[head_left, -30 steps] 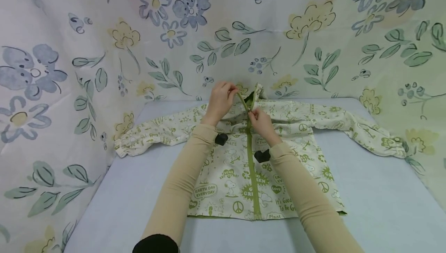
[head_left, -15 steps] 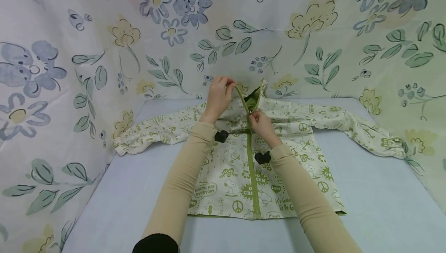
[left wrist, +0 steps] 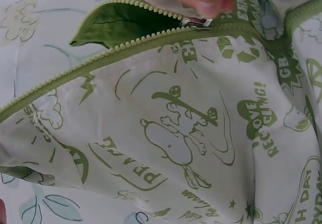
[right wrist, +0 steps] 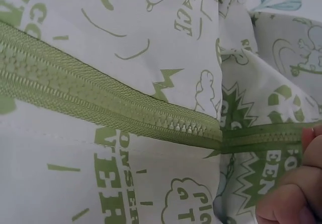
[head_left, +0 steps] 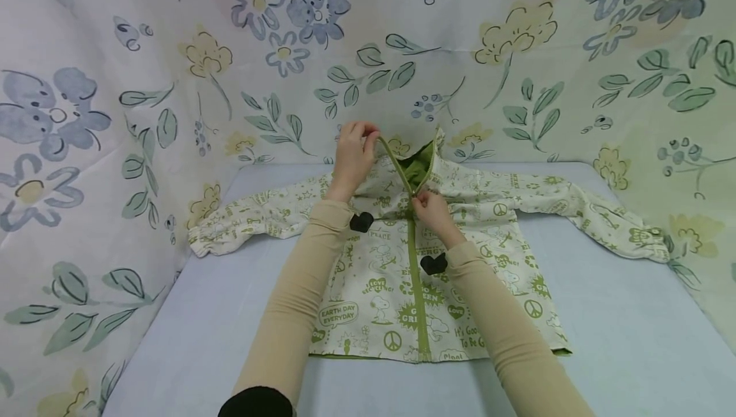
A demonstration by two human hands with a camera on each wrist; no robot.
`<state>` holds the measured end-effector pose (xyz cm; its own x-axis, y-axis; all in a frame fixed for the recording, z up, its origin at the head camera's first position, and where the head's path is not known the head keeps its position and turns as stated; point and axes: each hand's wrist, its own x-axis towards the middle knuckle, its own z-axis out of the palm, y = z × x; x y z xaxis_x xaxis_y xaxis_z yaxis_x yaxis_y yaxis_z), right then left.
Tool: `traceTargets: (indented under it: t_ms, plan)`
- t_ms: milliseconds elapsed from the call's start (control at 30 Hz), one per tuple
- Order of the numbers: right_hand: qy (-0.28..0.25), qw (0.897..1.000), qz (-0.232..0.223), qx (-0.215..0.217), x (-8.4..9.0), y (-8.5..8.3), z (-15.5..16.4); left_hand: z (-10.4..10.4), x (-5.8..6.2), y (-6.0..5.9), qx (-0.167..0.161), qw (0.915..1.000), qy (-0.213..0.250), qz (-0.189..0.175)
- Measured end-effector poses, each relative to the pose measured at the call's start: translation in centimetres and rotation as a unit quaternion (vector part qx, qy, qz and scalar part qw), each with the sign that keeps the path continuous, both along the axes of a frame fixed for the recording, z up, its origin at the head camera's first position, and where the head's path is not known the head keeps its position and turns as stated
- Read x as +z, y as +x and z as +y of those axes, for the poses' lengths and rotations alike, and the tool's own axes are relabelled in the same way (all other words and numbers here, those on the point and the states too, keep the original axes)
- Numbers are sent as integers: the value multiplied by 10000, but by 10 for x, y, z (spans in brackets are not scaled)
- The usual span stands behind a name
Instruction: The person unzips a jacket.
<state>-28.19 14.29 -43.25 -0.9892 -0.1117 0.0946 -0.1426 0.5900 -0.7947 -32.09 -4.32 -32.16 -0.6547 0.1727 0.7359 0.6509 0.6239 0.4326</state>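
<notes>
A white jacket [head_left: 382,276] with green printed figures and words lies spread front up, its sleeves out to both sides. Down its middle runs a green zipper [right wrist: 100,90], parted at the collar and joined below. My left hand [head_left: 353,155] pinches the top of the left zipper edge and holds it up and outward. Just under the parting, my right hand [head_left: 432,211] pinches at the zipper's metal slider [left wrist: 196,22], partly covering it. Green lining [left wrist: 126,22] shows in the gap between the two rows of teeth. The right wrist view shows curled fingers [right wrist: 289,196] beside the zipper.
A pale cloth-covered table [head_left: 632,334] lies beneath the jacket. Behind and at both sides hangs a flower-printed curtain [head_left: 368,15]. One jacket sleeve [head_left: 609,225] reaches toward the table's right side, the other sleeve [head_left: 259,216] toward the left.
The zipper's parting has widened and lengthened. My right hand has moved slightly down along the zipper with the slider. My left hand has drawn the left edge farther left and a little up.
</notes>
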Motion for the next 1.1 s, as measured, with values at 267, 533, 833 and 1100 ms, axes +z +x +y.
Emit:
traceTargets:
  t_ms: [267,533,833,1100]
  plan:
    - [-5,9996,-270,78,0,1,-2,-8,1,0,84,9996,245,68]
    - [-54,9983,-559,139,-7,6,0,-18,3,-3,122,9976,663,167]
    - [63,9987,-503,21,-10,8,0,-20,1,-6,199,9965,795,139]
    - [-301,9985,-451,-31,-4,12,2,-23,-5,-8,429,9918,1202,85]
